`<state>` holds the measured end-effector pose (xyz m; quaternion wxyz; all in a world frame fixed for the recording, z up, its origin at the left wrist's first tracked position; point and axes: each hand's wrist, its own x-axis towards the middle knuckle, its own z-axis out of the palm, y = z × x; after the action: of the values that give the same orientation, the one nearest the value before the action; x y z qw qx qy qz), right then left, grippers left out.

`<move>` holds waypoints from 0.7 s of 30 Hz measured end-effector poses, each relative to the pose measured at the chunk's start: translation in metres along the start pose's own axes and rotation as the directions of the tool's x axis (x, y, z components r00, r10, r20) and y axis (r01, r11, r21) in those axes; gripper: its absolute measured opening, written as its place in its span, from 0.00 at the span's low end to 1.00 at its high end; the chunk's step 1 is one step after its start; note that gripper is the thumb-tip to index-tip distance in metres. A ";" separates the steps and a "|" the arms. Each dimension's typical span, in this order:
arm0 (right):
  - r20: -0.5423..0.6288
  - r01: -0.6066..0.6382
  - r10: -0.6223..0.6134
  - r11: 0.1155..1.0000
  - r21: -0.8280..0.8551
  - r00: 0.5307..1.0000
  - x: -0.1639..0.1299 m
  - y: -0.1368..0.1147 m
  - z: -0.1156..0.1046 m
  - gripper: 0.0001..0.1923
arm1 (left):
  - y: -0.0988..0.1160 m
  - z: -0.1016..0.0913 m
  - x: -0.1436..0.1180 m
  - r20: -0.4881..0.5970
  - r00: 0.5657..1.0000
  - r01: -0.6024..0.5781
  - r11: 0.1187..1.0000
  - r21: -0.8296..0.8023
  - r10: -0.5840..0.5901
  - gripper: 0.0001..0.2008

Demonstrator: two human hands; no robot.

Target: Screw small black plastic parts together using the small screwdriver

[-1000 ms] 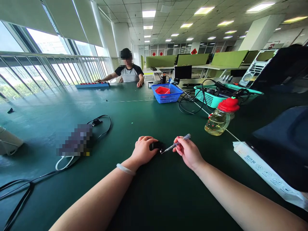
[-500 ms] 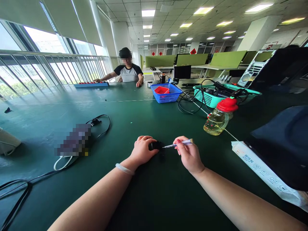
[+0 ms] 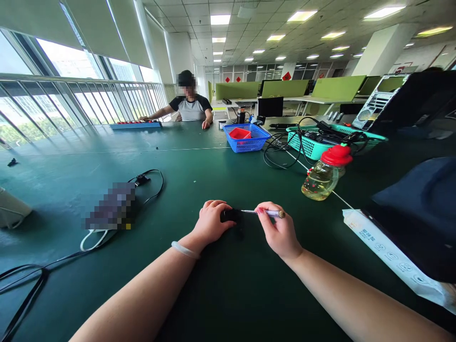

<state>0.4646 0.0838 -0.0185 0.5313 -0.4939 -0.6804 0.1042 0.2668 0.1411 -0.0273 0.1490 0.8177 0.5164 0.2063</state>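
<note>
My left hand (image 3: pixel 213 221), with a pale bangle at the wrist, is closed around a small dark object (image 3: pixel 230 215) on the green table (image 3: pixel 221 285). That object is black and rounded, and its kind is hard to make out against the dark surface. A slim screwdriver (image 3: pixel 274 213) with a clear handle lies in the closed fingers of my right hand (image 3: pixel 280 230). Its thin metal shaft points left and lies nearly level. The tip reaches the upper right side of the black object; whether it touches is unclear.
At the right stand a red-lidded bottle (image 3: pixel 322 178), a white packet (image 3: pixel 395 256) and a dark bag (image 3: pixel 420 199). Farther back are a blue basket (image 3: pixel 245 145) and a teal basket (image 3: pixel 308 146) with cables. A blurred device (image 3: pixel 112 206) with cords lies left. A person (image 3: pixel 192 107) sits opposite.
The screwdriver has swung from a slant, handle end up, to nearly level, and its tip has risen slightly along the black object. My left hand has stayed in place.
</note>
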 end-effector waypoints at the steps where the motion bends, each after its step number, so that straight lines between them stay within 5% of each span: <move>1: -0.006 -0.055 0.055 0.997 0.049 0.998 0.000 0.002 0.001 0.12 | 0.000 0.000 0.000 0.002 1.000 -0.002 1.000 -0.002 0.002 0.20; 5: 0.052 -0.260 0.256 0.922 0.286 0.965 0.002 0.016 0.007 0.16 | 0.000 -0.001 0.000 0.007 1.000 -0.007 1.000 -0.004 0.007 0.20; 10: 0.133 -0.353 0.328 0.887 0.297 0.935 0.004 0.025 0.012 0.17 | 0.000 -0.001 0.001 0.014 1.000 -0.009 1.000 -0.006 0.009 0.20; 14: 0.012 -0.243 0.248 0.939 0.243 0.969 0.001 0.014 0.006 0.14 | -0.001 0.000 0.001 0.019 1.000 -0.007 1.000 -0.003 0.007 0.20; 17: -0.048 -0.065 0.077 0.976 0.210 0.996 -0.004 0.003 -0.001 0.11 | -0.002 0.001 0.001 0.017 1.000 -0.014 1.000 -0.004 0.014 0.21; 21: 0.122 0.176 -0.187 0.979 0.102 0.975 -0.006 -0.007 -0.002 0.07 | -0.002 0.003 0.000 0.017 0.999 -0.043 0.999 0.004 0.043 0.23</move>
<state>0.4622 0.0746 -0.0166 0.5144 -0.3973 -0.7507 0.1180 0.2668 0.1421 -0.0306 0.1470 0.8306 0.4979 0.2014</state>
